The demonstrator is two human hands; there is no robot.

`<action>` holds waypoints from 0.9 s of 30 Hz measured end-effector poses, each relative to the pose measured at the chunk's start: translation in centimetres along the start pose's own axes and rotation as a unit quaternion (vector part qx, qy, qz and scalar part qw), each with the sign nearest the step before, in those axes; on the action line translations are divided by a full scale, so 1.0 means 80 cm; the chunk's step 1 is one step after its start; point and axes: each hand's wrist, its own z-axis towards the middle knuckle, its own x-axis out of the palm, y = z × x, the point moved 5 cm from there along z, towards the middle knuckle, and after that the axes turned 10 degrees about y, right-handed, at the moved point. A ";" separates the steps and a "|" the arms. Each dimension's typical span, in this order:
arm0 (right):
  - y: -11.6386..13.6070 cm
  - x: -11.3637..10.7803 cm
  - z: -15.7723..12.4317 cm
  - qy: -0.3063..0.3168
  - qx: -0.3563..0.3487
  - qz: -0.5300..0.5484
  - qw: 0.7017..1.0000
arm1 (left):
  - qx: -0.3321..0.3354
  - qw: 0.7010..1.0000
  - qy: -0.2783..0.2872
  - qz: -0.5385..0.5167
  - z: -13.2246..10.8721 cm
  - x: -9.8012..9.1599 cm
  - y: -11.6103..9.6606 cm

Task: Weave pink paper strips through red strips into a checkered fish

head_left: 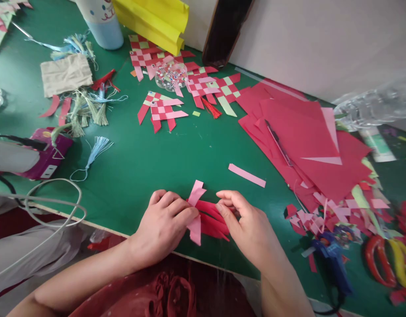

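Observation:
At the table's front edge lies a piece of red paper (213,219) cut into long strips, with a pink paper strip (195,230) crossing it. My left hand (170,215) is closed over the left end of this paper, thumb and fingers gripping it and covering part of the pink strip. My right hand (244,220) is at the other end, thumb and index finger pinched at the tip of the red strips; its other fingers curl behind. Just beyond my right hand, a loose pink strip (247,175) rests on the green table (176,158).
Woven paper fish (163,110) and a dish of googly eyes (171,75) are farther back. Red sheets (295,132) with a pen (278,141), a blue glue gun (333,259) and scissors (378,259) occupy the right. Tassels (96,152) and a purple power adapter (47,152) are left.

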 end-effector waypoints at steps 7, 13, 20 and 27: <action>-0.003 0.003 0.004 0.031 0.036 0.032 0.998 | 0.001 1.000 -0.006 0.012 0.000 0.001 0.001; 0.003 0.000 0.004 0.004 0.029 0.048 0.998 | 0.003 1.000 -0.016 0.019 0.000 -0.002 -0.002; 0.001 0.006 0.004 0.005 0.017 0.040 0.999 | -0.001 0.999 -0.028 0.036 0.002 -0.007 -0.005; 0.002 0.005 0.005 -0.010 -0.019 0.012 1.000 | -0.020 0.999 -0.024 0.016 0.002 -0.003 -0.003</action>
